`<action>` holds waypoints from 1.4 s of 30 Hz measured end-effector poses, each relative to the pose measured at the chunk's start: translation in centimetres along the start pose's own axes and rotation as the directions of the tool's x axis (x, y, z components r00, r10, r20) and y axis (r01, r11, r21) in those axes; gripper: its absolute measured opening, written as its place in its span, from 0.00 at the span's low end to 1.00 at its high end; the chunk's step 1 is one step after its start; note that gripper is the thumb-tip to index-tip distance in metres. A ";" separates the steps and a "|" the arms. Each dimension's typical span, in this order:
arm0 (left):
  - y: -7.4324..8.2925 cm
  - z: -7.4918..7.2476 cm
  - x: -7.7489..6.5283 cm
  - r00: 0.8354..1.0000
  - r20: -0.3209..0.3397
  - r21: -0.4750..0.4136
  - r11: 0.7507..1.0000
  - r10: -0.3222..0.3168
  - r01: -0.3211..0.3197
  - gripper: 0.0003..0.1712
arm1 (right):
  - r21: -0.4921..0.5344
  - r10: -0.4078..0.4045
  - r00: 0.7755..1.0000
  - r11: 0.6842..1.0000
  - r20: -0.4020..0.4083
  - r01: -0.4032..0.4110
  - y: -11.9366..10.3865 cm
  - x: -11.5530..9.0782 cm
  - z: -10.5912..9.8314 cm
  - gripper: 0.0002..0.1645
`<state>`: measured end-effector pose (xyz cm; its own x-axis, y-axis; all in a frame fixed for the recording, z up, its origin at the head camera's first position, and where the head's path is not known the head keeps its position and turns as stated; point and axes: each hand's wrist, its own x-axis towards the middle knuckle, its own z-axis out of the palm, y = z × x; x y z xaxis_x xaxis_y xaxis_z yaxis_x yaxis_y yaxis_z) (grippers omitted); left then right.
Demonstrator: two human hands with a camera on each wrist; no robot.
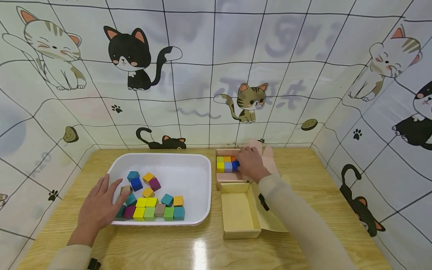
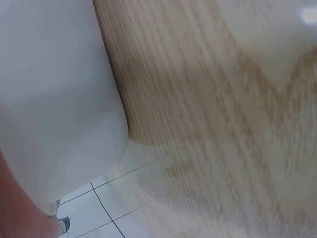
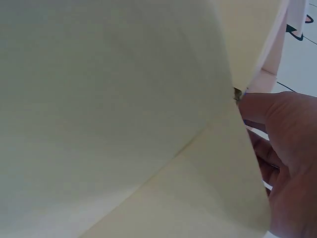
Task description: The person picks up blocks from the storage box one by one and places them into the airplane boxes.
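Observation:
My left hand [image 1: 98,206] rests with spread fingers over the left rim of a white tray [image 1: 190,172]; its fingertips lie beside a wooden-brown block [image 1: 126,189] and a teal block [image 1: 131,199]. Colored cube blocks, including yellow blocks [image 1: 141,202], fill the tray's lower left part. At the pink box [image 1: 233,177], my right hand [image 1: 252,165] reaches in from the right, fingers bent downward. Next to its fingertips sit a dark blue block [image 1: 235,165] and a light blue block [image 1: 228,167]. Whatever lies between those fingers is hidden, also in the right wrist view.
An open yellow box [image 1: 237,212] stands in front of the pink one, its lid [image 1: 268,213] folded out to the right beneath my right forearm. Pink lid flaps [image 1: 269,159] stick up behind the right hand. A cat-print sheet [image 1: 202,75] surrounds the wooden table [image 1: 168,247].

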<state>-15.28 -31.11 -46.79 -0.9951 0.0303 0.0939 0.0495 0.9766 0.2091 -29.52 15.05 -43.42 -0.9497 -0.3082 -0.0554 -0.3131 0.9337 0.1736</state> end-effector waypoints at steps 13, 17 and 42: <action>0.1 -0.1 0.0 1.000 -0.004 -0.017 1.000 0.013 -0.013 0.41 | -0.110 -0.021 1.000 0.994 -0.004 0.021 0.0 0.1 1.4 0.16; 0.1 -0.1 -0.1 1.000 -0.015 -0.036 0.999 0.019 -0.020 0.40 | -0.150 -0.019 1.000 0.989 -0.001 0.018 0.0 0.2 1.8 0.15; -0.2 0.1 -0.2 1.000 -0.019 -0.035 0.999 0.008 -0.009 0.41 | -0.018 -0.063 0.987 0.998 -0.149 0.061 -0.7 0.1 -1.0 0.17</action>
<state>-15.13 -31.28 -46.92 -0.9929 0.0345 0.1140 0.0614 0.9683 0.2422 -29.39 14.19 -42.52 -0.9172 -0.3902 0.0810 -0.3704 0.9097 0.1880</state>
